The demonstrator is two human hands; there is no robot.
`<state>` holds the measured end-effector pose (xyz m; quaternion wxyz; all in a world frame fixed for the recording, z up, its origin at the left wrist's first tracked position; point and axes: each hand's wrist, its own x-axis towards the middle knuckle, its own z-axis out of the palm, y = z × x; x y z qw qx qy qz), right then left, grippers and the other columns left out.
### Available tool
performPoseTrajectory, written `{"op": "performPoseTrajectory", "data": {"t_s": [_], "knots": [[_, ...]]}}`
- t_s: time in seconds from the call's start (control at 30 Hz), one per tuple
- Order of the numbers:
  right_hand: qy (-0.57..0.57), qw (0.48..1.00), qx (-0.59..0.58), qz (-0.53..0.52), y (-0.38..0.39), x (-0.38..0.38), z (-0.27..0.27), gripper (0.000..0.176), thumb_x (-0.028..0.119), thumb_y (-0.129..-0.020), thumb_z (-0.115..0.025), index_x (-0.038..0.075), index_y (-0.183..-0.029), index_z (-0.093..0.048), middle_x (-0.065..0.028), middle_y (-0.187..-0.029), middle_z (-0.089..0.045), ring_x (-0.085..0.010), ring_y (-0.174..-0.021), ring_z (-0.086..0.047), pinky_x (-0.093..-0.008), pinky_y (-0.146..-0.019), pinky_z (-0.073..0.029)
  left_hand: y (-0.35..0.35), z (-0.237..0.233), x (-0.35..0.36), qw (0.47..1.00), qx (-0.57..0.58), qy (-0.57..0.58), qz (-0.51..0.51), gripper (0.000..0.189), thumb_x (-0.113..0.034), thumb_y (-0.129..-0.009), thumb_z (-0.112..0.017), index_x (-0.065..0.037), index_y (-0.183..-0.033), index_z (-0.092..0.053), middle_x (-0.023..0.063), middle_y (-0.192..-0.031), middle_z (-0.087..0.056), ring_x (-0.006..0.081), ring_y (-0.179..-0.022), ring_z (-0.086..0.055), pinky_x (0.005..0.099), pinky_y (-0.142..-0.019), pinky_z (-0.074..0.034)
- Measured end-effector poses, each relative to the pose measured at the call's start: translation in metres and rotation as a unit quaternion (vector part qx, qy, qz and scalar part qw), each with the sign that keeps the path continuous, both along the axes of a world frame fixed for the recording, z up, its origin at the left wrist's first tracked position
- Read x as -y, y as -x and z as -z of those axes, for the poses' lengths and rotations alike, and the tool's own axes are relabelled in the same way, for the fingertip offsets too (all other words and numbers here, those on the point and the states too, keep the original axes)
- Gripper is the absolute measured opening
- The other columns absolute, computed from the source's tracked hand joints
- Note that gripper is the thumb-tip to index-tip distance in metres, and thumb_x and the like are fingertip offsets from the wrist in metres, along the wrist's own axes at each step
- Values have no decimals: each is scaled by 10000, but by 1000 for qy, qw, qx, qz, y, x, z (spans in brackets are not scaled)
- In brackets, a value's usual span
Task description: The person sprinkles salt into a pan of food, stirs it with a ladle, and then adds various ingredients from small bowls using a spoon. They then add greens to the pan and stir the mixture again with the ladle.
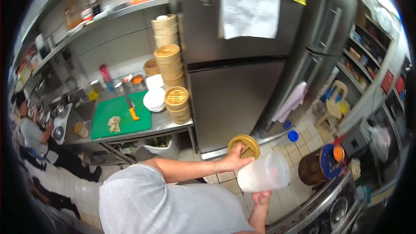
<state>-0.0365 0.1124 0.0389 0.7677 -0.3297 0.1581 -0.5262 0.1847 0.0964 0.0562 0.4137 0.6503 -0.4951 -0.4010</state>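
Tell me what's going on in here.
Someone in a grey shirt stands before a metal refrigerator, the right hand holding a tilted translucent plastic container with something white inside. The left hand holds what looks like a round yellow lid beside it. On the counter, an orange-handled knife lies on a green cutting board, near stacked bamboo steamers. Another person stands at far left.
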Motion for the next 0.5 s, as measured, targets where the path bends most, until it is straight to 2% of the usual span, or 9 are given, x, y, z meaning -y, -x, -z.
{"op": "performPoseTrajectory", "data": {"t_s": [0.07, 0.13, 0.17, 0.23, 0.3, 0.33, 0.37, 0.47, 0.5], "knots": [[-10, 994, 64, -86, -8, 19, 35, 1330, 546, -576, -925, 68, -1562, -173, -123, -1461, -453, -314, -1285, -520, -479, -1067, -471, -25, -36, -4, 962, 223, 156, 0, 793, -538, -861, -704, -56, -1391, -365, 237, -1257, -569, 347, -1076, -646, 426, -826, -564], [6, 988, 71, -137, -26, 32, 33, 1285, 569, -595, -911, 65, -1552, -217, -126, -1460, -459, -301, -1289, -521, -475, -1053, -486, -62, -121, -21, 956, 255, 147, 7, 785, -507, -848, -724, -72, -1395, -366, 213, -1098, -638, 357, -1017, -665, 420, -872, -546], [27, 988, 48, -146, -42, 31, 11, 1263, 567, -600, -910, 57, -1543, -244, -128, -1462, -460, -294, -1297, -516, -467, -1051, -488, -81, -163, -32, 955, 250, 154, 46, 765, -522, -847, -712, -97, -1392, -384, 184, -992, -669, 338, -960, -679, 424, -847, -543], [35, 981, 12, -188, -66, 32, 7, 1223, 558, -608, -911, 38, -1524, -289, -127, -1463, -463, -283, -1302, -515, -449, -1049, -491, -106, -206, -42, 939, 254, 171, 158, 757, -574, -822, -702, -98, -1364, -473, 159, -961, -648, 304, -962, -638, 434, -819, -507], [19, 967, -15, -255, -96, 47, 30, 1190, 543, -613, -916, 17, -1503, -327, -121, -1460, -468, -275, -1296, -524, -428, -1048, -491, -115, -222, -49, 893, 336, 169, 248, 739, -603, -800, -704, -88, -1315, -576, 117, -933, -628, 288, -1022, -576, 435, -831, -478], [43, 967, -27, -248, -120, 39, 3, 1161, 521, -627, -916, -5, -1487, -341, -121, -1455, -480, -259, -1276, -543, -396, -1053, -482, -119, -227, -55, 864, 392, 138, 283, 715, -623, -795, -692, -91, -1269, -634, 106, -961, -627, 286, -1079, -547, 438, -844, -468], [53, 963, -25, -263, -140, 40, -9, 1144, 515, -639, -912, -2, -1487, -344, -121, -1449, -488, -257, -1273, -546, -392, -1059, -475, -131, -213, -58, 845, 417, 183, 279, 697, -584, -767, -746, -86, -1248, -665, 102, -1039, -619, 292, -1133, -514, 443, -865, -470], [57, 958, -11, -282, -186, 49, -3, 1090, 496, -683, -890, 6, -1490, -344, -120, -1438, -504, -252, -1278, -543, -391, -1069, -464, -182, -186, -56, 869, 300, 325, 222, 692, -533, -729, -808, -53, -1207, -664, 123, -1083, -606, 315, -1108, -531, 442, -891, -476], [56, 957, -4, -284, -204, 55, 0, 1072, 491, -699, -881, 9, -1491, -343, -120, -1436, -508, -250, -1282, -539, -393, -1071, -461, -194, -188, -61, 920, 214, 279, 174, 674, -472, -692, -868, -21, -1141, -649, 131, -1076, -608, 353, -1097, -542, 442, -934, -475]]}}
